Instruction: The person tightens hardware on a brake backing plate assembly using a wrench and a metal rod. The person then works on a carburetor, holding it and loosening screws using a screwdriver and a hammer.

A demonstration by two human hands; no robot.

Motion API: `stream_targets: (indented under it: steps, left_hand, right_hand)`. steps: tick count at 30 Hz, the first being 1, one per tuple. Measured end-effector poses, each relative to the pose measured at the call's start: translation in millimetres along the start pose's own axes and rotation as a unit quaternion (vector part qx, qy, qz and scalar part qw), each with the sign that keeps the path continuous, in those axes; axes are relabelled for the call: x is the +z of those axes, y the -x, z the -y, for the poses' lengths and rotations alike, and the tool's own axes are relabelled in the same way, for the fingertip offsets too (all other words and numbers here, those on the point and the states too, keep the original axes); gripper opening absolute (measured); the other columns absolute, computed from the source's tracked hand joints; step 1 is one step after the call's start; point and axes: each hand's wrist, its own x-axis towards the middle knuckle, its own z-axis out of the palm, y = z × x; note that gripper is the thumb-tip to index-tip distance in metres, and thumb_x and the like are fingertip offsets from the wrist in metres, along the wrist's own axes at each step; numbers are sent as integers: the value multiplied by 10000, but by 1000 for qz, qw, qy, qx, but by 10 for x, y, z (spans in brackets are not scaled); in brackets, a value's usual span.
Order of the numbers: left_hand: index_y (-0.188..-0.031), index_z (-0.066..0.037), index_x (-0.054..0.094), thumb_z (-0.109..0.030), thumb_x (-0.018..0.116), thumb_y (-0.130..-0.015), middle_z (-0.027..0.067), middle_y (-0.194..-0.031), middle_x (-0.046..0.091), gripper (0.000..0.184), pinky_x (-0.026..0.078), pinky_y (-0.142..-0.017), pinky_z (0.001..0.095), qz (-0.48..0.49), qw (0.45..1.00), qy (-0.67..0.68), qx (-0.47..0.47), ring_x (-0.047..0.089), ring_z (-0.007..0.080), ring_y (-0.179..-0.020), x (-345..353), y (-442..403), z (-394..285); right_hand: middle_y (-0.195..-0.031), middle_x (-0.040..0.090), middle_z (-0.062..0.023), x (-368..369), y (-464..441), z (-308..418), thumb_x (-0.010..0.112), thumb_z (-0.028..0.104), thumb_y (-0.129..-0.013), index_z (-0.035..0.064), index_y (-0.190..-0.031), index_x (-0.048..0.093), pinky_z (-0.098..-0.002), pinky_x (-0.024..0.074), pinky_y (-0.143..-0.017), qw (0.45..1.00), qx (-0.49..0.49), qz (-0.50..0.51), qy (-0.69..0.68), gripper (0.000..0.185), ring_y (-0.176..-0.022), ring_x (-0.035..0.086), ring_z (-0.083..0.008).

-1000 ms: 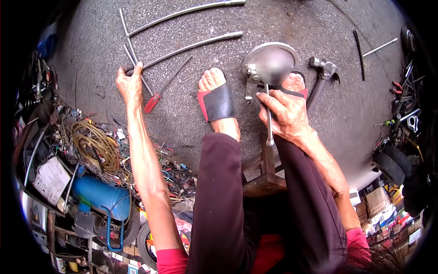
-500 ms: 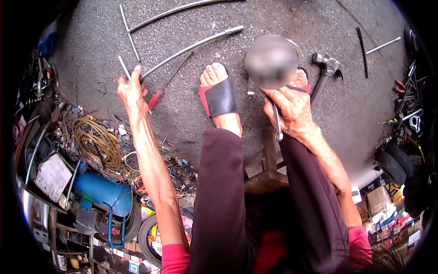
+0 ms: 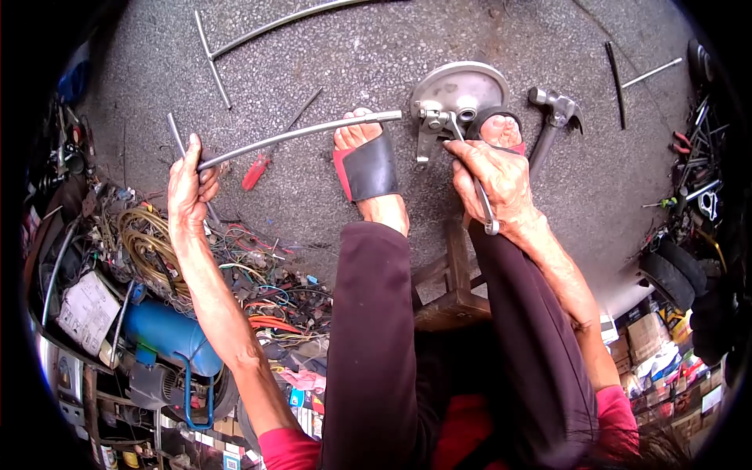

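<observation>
Stool (image 3: 456, 307) nearest, between your knees. Your right hand (image 3: 497, 184): fingers closed round spanner (image 3: 491, 226), ring end toward you, far end at lever joint of round metal plate (image 3: 458, 82). Plate sits by your right foot, over ground. Your left hand (image 3: 190, 188): fingers curled shut on T-handle wrench (image 3: 298, 135) near crossbar; shaft reaches across above left toes, tip just short of plate. Red-handled screwdriver (image 3: 255, 171) on ground beyond left hand's side, hammer (image 3: 556, 113) right of plate. Second T-bar (image 3: 274, 30) farthest out.

Bright daylight, strong fisheye bending, black corners, pale glare at lower right
</observation>
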Motion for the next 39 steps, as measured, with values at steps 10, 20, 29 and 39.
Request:
stream_targets:
  steps: [10, 20, 29, 39]
  left_hand:
    - [-634, -120, 439, -405, 545, -933, -56, -490, 330, 427, 149, -318, 192, 25, 999, -11, -17, 257, 27, -367, 181, -28, -106]
    - [-665, -147, 435, -412, 573, -917, -66, -501, 329, 391, 148, -319, 184, 35, 999, -12, -15, 239, 20, -371, 141, -88, -141]
    - [-632, -132, 433, -383, 546, -938, -57, -485, 337, 411, 147, -314, 196, 29, 999, -17, -28, 257, 24, -359, 219, -72, -151]
    - [-662, -133, 436, -376, 561, -931, -55, -496, 344, 383, 157, -317, 186, 33, 998, -38, -40, 265, 22, -376, 231, -42, -155]
  right_hand:
    - [-700, 538, -82, 11, 17, 41, 682, 55, -673, -11, -997, 608, -336, 472, -534, 999, -12, 26, 32, 339, -589, 587, -235]
    - [-702, 546, -91, -4, 1, 61, 679, 47, -668, -15, -990, 611, -342, 478, -535, 999, -8, 32, 20, 335, -589, 595, -243]
    - [-687, 543, -90, 7, 5, 57, 675, 40, -665, -18, -978, 615, -337, 478, -525, 999, -8, 31, 20, 324, -580, 596, -240]
    - [-673, 513, -80, 18, 7, 46, 667, 71, -680, -4, -972, 606, -340, 462, -511, 999, -20, 27, 40, 307, -564, 574, -235]
